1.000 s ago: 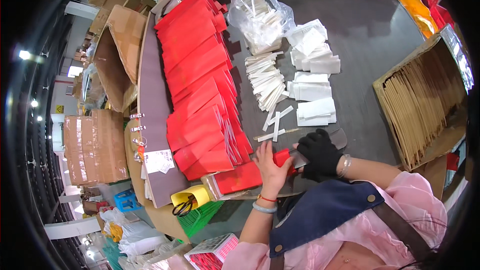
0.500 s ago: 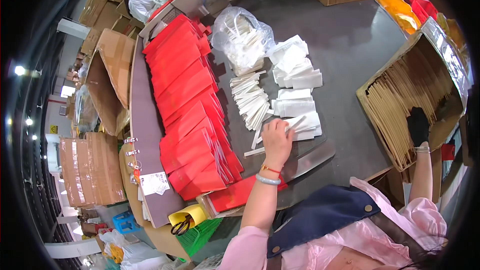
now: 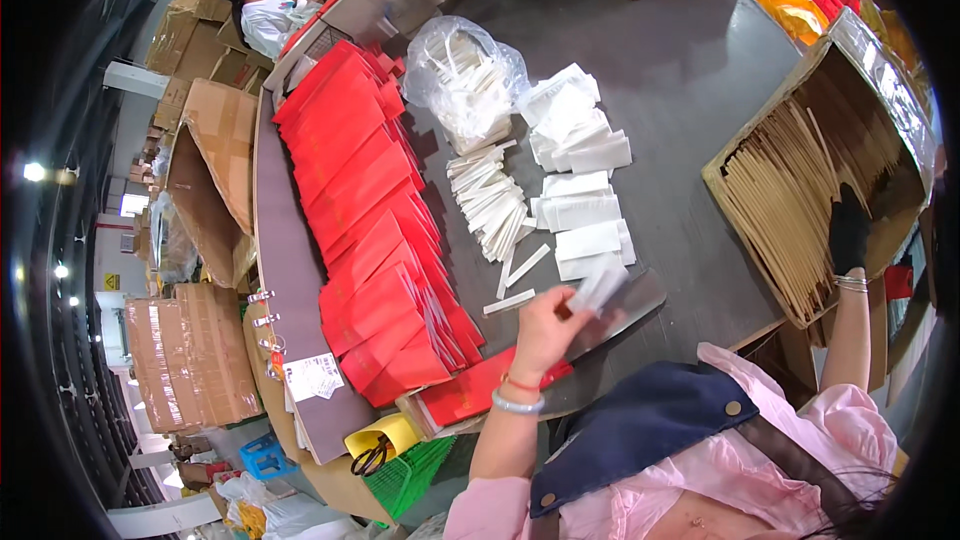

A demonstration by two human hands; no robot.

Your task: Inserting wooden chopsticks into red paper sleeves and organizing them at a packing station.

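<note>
White slip (image 3: 600,287), left hand (image 3: 547,332)

Red packet (image 3: 462,396): beneath left wrist. Left hand: pinching slip, long axis slanting up-right. Brown sheets (image 3: 780,215): in carton (image 3: 895,228), well right. Gloved right hand (image 3: 850,230): nearer, among sheets; grip cannot be told.

The left hand (image 3: 545,332) holds a white slip (image 3: 599,286), blurred, above the table (image 3: 690,120). The right hand (image 3: 849,230), black-gloved, is inside the carton (image 3: 882,65), at the brown sheets (image 3: 775,205). Red packets (image 3: 352,175) overlap in a row; white strips (image 3: 487,205) lie between these and the paper stacks (image 3: 586,245).
</note>
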